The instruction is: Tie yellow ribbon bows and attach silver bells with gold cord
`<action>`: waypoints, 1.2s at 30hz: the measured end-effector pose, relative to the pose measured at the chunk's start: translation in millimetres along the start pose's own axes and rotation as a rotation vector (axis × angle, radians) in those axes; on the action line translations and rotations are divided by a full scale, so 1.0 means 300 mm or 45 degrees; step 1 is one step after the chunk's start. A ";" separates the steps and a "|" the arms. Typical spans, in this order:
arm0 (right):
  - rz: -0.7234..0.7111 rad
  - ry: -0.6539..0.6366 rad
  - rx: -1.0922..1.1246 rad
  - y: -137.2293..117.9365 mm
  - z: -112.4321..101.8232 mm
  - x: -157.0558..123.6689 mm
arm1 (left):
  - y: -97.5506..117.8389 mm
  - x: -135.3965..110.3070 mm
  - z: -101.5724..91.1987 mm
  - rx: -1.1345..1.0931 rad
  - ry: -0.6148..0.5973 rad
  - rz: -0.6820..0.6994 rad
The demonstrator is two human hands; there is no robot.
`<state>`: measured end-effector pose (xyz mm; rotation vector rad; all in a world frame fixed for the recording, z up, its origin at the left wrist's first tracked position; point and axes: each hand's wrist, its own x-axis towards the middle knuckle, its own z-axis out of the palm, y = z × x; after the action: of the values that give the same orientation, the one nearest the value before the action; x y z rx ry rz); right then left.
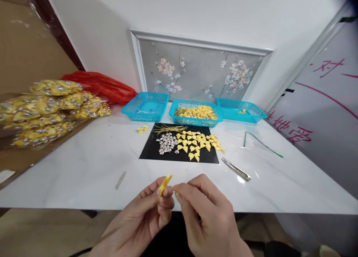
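Observation:
My left hand [148, 212] pinches a small yellow ribbon bow [164, 183] between thumb and fingers, just over the table's near edge. My right hand [207, 212] is pinched closed right beside the bow; what it holds between its fingertips is too small to make out. Ahead on the white table [84, 167] lies a black mat [156, 152] with a pile of silver beads [167, 143], several yellow bows [195, 141] and a bundle of gold pins [167, 128].
Three blue baskets stand at the back: left [145, 106], middle [195, 113] full of yellow bows, right [240, 110]. Metal snips [236, 169] lie right of the mat. A loose bow [142, 129] lies left of the mat. Bags of finished bows [47, 108] and a red bag [103, 85] sit at left.

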<state>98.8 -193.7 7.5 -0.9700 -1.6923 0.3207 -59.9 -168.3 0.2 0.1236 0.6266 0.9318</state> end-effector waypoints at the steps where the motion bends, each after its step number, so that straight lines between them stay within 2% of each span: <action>1: 0.001 0.001 -0.009 -0.001 0.001 0.000 | 0.000 -0.001 0.004 0.014 -0.003 0.007; 10: -0.042 -0.007 -0.122 -0.022 -0.009 0.005 | 0.001 -0.004 0.027 0.290 0.111 0.135; 15: 0.038 -0.033 -0.169 -0.020 -0.020 -0.012 | -0.003 -0.013 0.049 0.539 0.061 0.217; 22: 0.150 -0.132 -0.058 0.032 -0.049 -0.025 | 0.001 -0.041 0.070 0.807 -0.022 0.200; 30: 0.321 -0.164 0.199 0.058 -0.043 -0.027 | -0.007 -0.032 0.075 0.822 -0.047 0.103; 36: 0.292 -0.156 0.242 0.071 -0.042 -0.046 | -0.011 -0.032 0.079 0.846 -0.048 0.099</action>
<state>120.2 -193.6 -11.1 -1.0200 -1.6274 0.6927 -48.6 -174.0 22.6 0.7606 0.8829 0.7628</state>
